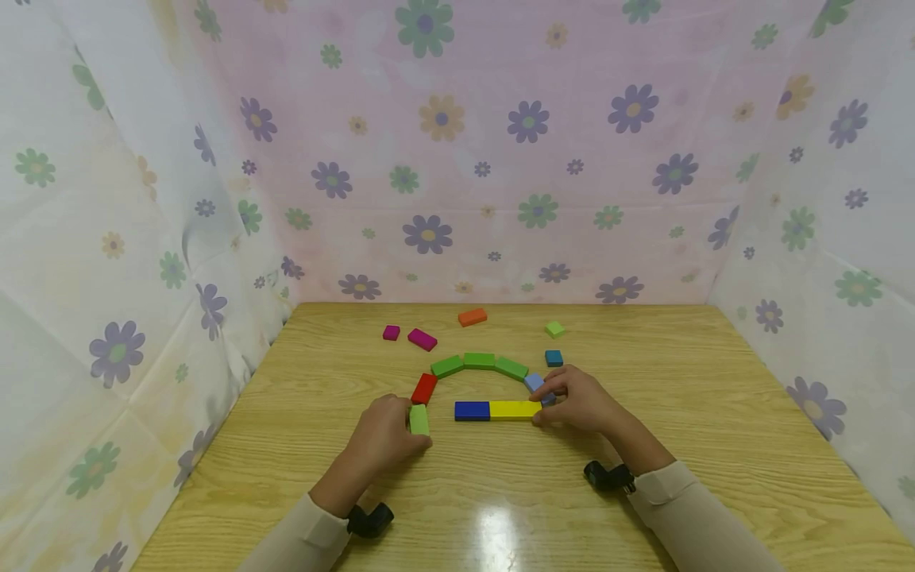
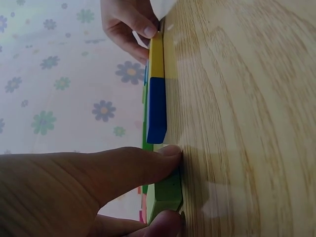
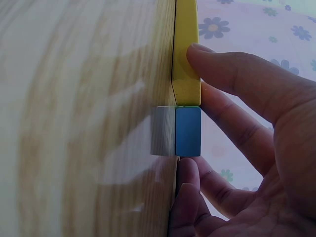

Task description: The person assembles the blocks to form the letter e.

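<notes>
My left hand pinches a light green block between thumb and fingers, at the left foot of an arch of blocks. Close above it lies a red block. My right hand is at the opposite foot, its fingers bent around a light blue block. In the right wrist view the thumb rests against a yellow block, with the end of the blue block beside it and fingertips just past that. A dark blue block meets the yellow one end to end, forming a straight row.
Three green blocks make the arch's top. Beyond it lie two magenta blocks, an orange block, a small light green block and a small teal block. Flowered cloth surrounds the wooden table.
</notes>
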Tool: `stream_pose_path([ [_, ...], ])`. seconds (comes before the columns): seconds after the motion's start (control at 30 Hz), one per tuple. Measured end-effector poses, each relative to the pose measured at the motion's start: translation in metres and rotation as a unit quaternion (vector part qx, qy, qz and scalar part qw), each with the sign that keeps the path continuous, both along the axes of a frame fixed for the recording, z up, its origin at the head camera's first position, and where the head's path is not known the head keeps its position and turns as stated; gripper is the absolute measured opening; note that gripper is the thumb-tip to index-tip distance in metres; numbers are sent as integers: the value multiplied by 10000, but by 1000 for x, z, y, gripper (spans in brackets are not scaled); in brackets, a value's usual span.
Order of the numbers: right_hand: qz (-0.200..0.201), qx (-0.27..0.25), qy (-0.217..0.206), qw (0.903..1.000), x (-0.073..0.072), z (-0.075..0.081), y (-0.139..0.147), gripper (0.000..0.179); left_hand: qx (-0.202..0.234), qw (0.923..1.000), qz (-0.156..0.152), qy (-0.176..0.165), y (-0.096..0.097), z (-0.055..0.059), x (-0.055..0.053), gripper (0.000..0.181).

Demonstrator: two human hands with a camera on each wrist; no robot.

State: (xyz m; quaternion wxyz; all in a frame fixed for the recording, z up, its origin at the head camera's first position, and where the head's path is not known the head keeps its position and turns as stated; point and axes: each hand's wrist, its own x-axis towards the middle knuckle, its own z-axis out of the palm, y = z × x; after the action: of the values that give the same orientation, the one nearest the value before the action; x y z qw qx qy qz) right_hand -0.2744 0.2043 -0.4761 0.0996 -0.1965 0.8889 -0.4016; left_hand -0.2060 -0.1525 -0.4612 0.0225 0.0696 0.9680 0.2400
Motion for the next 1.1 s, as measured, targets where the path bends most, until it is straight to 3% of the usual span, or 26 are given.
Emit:
stream_pose_path([
  [1.1,-6,-68,-53,10000,-2,-4,1,30,-96,9999,-6,72,-1,-1,-1,46],
])
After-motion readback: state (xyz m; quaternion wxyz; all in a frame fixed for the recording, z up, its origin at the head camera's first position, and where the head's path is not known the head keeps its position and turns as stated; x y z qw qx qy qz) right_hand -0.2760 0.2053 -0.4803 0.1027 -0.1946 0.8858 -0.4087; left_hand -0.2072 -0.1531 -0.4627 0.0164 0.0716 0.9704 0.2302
